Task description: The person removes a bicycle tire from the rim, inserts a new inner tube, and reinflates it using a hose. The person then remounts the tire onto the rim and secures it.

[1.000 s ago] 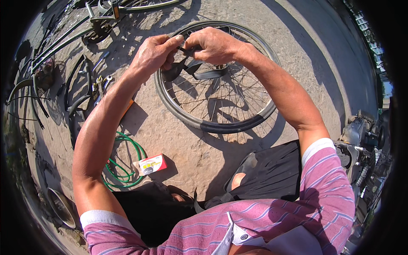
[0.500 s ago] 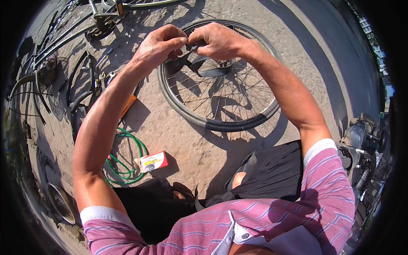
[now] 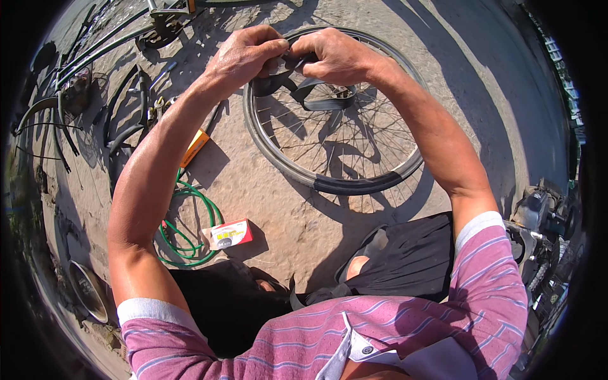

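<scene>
My left hand (image 3: 246,56) and my right hand (image 3: 334,57) are raised close together over the far left part of a bicycle wheel (image 3: 356,185). Both have their fingers closed in a pinch on a flat, limp black inner tube (image 3: 326,103). Its slack loops hang below my hands, above the spokes. The exact spot between my fingertips is too small and shaded to make out. Lying flat on the ground, the wheel shows its tyre, spokes and hub.
A red and white box (image 3: 231,235) lies near my knees, beside a coiled green hose (image 3: 212,206). Past my left forearm are an orange box (image 3: 195,147), several tools and a bicycle frame (image 3: 104,50). A metal bowl (image 3: 87,291) stands far left; machinery (image 3: 538,209) is at right.
My hands have shifted slightly up and right in the picture, still pinching the inner tube. The wheel and ground things also sit a little differently, as the view has moved.
</scene>
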The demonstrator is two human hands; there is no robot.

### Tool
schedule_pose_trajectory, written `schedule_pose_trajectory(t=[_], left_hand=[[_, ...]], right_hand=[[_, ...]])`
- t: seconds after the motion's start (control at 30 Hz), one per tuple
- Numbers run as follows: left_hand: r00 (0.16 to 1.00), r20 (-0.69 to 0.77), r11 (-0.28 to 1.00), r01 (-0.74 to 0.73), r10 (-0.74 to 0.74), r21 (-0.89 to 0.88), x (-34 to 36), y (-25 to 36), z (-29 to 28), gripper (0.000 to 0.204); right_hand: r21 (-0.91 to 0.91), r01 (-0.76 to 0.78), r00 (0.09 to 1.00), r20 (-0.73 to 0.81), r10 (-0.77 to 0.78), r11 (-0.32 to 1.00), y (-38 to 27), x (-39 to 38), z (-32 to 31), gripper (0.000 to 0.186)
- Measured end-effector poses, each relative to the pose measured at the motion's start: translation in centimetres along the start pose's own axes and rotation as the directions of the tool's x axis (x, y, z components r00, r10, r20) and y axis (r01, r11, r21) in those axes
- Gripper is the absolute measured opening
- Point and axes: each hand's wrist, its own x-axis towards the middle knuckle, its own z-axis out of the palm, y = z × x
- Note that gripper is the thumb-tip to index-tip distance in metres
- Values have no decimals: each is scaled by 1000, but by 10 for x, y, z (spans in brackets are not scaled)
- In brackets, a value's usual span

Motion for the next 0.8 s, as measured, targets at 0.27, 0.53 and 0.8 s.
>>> schedule_pose_trajectory(t=[0.27, 0.53, 0.8], left_hand=[[990, -53, 989, -133, 130, -63, -2, -9, 1, 30], [988, -67, 989, -145, 142, -36, -3, -8, 2, 28], [998, -55, 992, -32, 25, -125, 0, -10, 2, 30]], right_hand=[[25, -45, 998, 35, 44, 999, -7, 2, -6, 38], [22, 24, 998, -52, -23, 999, 6, 2, 2, 37], [67, 0, 1000, -5, 1, 998, -6, 3, -3, 35]])
